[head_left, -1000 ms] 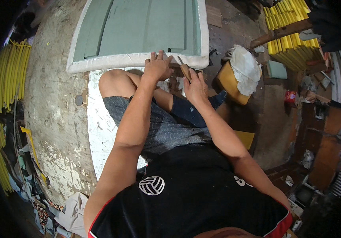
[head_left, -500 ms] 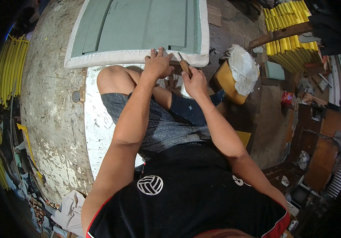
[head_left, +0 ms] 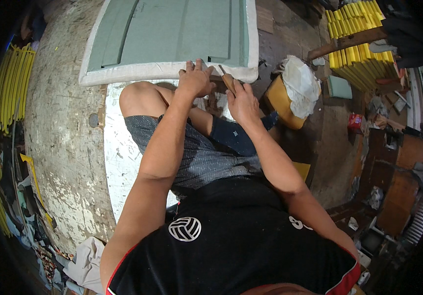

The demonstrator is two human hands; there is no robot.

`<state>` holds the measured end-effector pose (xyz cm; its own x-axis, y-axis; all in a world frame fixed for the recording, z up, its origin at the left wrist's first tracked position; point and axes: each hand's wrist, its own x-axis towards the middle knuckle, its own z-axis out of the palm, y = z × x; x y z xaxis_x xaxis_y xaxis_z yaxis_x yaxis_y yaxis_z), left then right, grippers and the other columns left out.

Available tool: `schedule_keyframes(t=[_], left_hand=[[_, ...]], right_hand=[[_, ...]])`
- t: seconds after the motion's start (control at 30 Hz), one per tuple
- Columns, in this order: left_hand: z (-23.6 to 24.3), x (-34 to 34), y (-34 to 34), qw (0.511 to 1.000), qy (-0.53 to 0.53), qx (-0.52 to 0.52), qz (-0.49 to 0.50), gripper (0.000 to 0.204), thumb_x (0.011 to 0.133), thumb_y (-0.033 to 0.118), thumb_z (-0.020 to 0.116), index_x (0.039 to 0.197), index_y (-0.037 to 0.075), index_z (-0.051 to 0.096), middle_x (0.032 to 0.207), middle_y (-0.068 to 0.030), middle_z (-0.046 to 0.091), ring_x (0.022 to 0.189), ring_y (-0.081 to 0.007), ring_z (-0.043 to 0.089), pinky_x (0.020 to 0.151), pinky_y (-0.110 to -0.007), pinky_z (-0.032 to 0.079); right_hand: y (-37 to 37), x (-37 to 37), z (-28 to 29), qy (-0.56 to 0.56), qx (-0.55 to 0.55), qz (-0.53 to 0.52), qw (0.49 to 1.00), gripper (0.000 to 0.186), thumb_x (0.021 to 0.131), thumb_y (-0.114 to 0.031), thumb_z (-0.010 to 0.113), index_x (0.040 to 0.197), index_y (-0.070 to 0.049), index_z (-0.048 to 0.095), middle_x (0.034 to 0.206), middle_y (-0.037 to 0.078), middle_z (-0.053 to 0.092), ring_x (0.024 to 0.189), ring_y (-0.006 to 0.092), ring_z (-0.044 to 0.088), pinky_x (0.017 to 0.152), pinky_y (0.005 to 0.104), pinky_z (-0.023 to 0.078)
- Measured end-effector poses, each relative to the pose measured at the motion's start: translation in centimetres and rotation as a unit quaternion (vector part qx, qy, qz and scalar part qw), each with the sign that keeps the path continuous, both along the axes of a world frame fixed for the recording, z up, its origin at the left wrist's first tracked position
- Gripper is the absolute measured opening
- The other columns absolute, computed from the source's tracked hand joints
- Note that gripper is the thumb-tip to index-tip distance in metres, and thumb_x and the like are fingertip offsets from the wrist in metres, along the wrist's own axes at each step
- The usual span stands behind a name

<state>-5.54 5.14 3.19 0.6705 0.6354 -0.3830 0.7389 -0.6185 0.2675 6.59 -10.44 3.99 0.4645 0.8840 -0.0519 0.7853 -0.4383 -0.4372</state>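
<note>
A pale green panel (head_left: 172,34) with a white fabric border (head_left: 108,74) lies above my crossed legs. My left hand (head_left: 195,78) rests on the near border, fingers apart and fingertips on the fabric. Just right of it, my right hand (head_left: 242,101) is closed round the wooden handle of a slim metal tool (head_left: 227,78), whose tip points up at the border near the left fingers. Whether the tip touches the fabric I cannot tell.
Worn boards (head_left: 59,137) lie to my left beside stacked yellow pieces (head_left: 10,91). To the right are a yellow block with white cloth (head_left: 297,88), more yellow stacks (head_left: 356,19), a wooden beam (head_left: 339,44), a pale green pad (head_left: 339,87) and scattered scraps.
My right hand and the tool have shifted slightly up and left since a second ago. My left hand keeps its place on the border. The whole view has moved slightly.
</note>
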Motion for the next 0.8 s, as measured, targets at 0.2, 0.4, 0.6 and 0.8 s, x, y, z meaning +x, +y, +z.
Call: schedule_keyframes(t=[0.2, 0.4, 0.6, 0.8], left_hand=[[-0.6, 0.0, 0.1, 1.0, 0.002, 0.003, 0.003, 0.071, 0.096, 0.047, 0.065, 0.159, 0.026, 0.041, 0.169, -0.0202, 0.025, 0.154, -0.0478, 0.024, 0.119, -0.062, 0.031], [-0.1, 0.4, 0.1, 1.0, 0.01, 0.001, -0.005, 0.071, 0.096, 0.047, 0.064, 0.159, 0.027, 0.04, 0.169, -0.0199, 0.023, 0.154, -0.0481, 0.022, 0.118, -0.063, 0.031], [-0.2, 0.2, 0.2, 1.0, 0.018, 0.0, -0.002, 0.071, 0.096, 0.048, 0.064, 0.159, 0.026, 0.04, 0.17, -0.0203, 0.022, 0.154, -0.0486, 0.022, 0.118, -0.063, 0.031], [-0.4, 0.2, 0.0, 1.0, 0.007, 0.014, -0.01, 0.07, 0.096, 0.048, 0.064, 0.159, 0.026, 0.041, 0.169, -0.021, 0.024, 0.153, -0.0496, 0.023, 0.118, -0.064, 0.031]], right_hand=[[0.5, 0.3, 0.3, 0.023, -0.026, 0.001, 0.999, 0.046, 0.102, -0.029, 0.056, 0.139, -0.002, 0.057, 0.115, 0.027, 0.064, 0.104, 0.0484, 0.064, 0.091, 0.0556, 0.051], [1.3, 2.4, -3.2, 0.131, -0.003, -0.038, 0.991, 0.041, 0.106, -0.036, 0.05, 0.12, 0.001, 0.063, 0.092, 0.022, 0.07, 0.09, 0.0427, 0.067, 0.079, 0.0523, 0.053], [0.9, 2.5, -3.9, 0.542, -0.017, -0.193, 0.818, 0.046, 0.107, -0.051, 0.05, 0.105, -0.007, 0.062, 0.075, 0.005, 0.059, 0.05, 0.0112, 0.049, 0.04, 0.0275, 0.039], [-0.2, 3.2, -7.7, 0.782, 0.016, -0.202, 0.59, 0.051, 0.104, -0.058, 0.052, 0.113, -0.008, 0.056, 0.075, 0.003, 0.056, 0.05, 0.0089, 0.047, 0.039, 0.0232, 0.037]])
